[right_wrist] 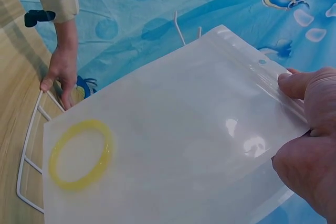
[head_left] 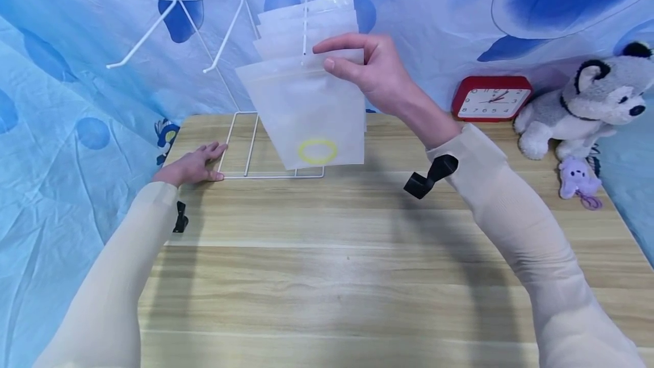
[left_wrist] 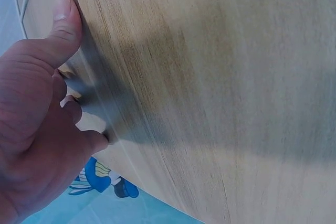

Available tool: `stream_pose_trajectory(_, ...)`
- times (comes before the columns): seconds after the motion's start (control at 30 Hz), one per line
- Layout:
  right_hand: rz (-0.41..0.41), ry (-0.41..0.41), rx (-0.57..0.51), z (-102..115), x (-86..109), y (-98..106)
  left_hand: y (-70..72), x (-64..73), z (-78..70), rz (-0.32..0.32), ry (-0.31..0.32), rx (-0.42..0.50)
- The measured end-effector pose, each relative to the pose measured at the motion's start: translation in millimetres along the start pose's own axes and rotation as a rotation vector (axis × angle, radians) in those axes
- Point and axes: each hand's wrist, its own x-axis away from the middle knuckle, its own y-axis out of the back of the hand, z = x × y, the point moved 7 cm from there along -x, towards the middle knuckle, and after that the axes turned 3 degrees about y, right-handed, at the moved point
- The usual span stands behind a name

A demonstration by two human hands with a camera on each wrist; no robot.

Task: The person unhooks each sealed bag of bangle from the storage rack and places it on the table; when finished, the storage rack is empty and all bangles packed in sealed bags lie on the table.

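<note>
Your right hand (head_left: 375, 70) pinches a translucent bag (head_left: 286, 95) by its top edge, in front of the wire rack's (head_left: 271, 176) right prong (head_left: 305, 24); its hole seems just off the tip. A yellow ring (head_left: 318, 161) lies low in it. More bags (head_left: 271, 45) hang behind. Your left hand (head_left: 194, 164), fingers extended, touches the rack's left base edge. The tabletop (head_left: 337, 277) stretches widely nearer you than the rack.

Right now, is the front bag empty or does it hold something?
Not empty: a yellow ring shows through the front bag, near its bottom edge, while the right hand pinches its top.
</note>
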Motion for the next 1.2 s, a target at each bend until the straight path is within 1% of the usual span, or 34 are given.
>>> stream_pose_trajectory(0.23,0.015,0.018,0.019,12.1,11.7,3.1,1.1,0.7,-1.5,-0.005,0.001,-0.005)
stream_pose_trajectory(0.37,0.014,0.042,0.017,17.5,23.0,14.5,1.6,1.8,-3.6,-0.018,-0.018,-0.031)
stream_pose_trajectory(0.47,0.005,0.038,-0.016,18.4,34.0,29.0,1.8,2.4,-4.7,-0.031,-0.021,-0.049)
stream_pose_trajectory(0.6,-0.01,-0.027,-0.126,15.1,48.4,49.2,0.9,2.4,-3.1,-0.045,-0.004,-0.057)
stream_pose_trajectory(0.67,-0.035,-0.063,-0.14,13.1,55.3,59.5,-0.3,1.4,-1.2,-0.048,0.004,-0.056)
stream_pose_trajectory(0.8,-0.107,-0.102,-0.113,10.7,69.5,80.8,-1.6,0.1,0.4,-0.045,0.015,-0.052)
stream_pose_trajectory(0.87,-0.122,-0.102,-0.121,9.8,76.6,90.4,-2.2,-0.1,1.3,-0.042,0.021,-0.051)
stream_pose_trajectory(0.93,-0.125,-0.087,-0.165,8.5,83.3,99.6,-2.4,-0.1,1.7,-0.04,0.022,-0.05)
stream_pose_trajectory(1.1,-0.127,-0.063,-0.228,3.1,101.7,124.7,-2.5,-1.4,2.0,-0.045,0.012,-0.06)
stream_pose_trajectory(1.2,-0.132,-0.078,-0.255,-2.8,115.2,139.8,-2.3,-1.6,1.5,-0.049,0.008,-0.066)
